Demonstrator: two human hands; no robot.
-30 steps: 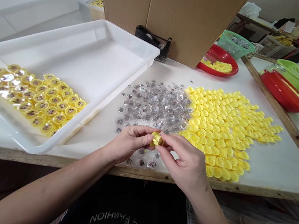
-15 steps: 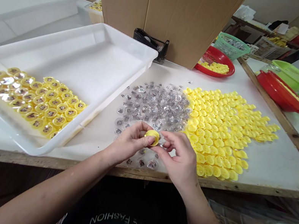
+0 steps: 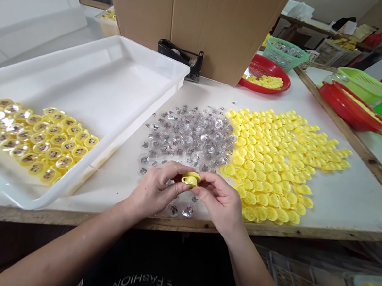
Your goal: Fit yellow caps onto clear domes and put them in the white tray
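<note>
Both of my hands meet near the table's front edge, closed on one yellow plastic piece (image 3: 190,178) with a round top and a small loop under it. My left hand (image 3: 159,184) pinches its left side between thumb and fingers. The thumb and fingers of my right hand (image 3: 221,199) press on its right side. Whether a clear disc sits in its top is hidden. Just beyond my hands lies a patch of clear printed discs (image 3: 188,135). To the right spread many yellow plastic pieces (image 3: 265,161) with round, shallow tops, laid close together.
On the left stands a white tray (image 3: 144,73) holding rows of yellow pieces with printed discs (image 3: 54,141). A black tape dispenser (image 3: 180,58) and a cardboard box (image 3: 198,16) stand behind. Red basin (image 3: 272,68) and green basket (image 3: 284,55) sit at the back right, near a wooden strip (image 3: 358,135).
My right fingers have moved from holding a clear disc beside the yellow piece to pressing on the piece itself. The piece has tilted, showing its loop. The view has shifted slightly.
</note>
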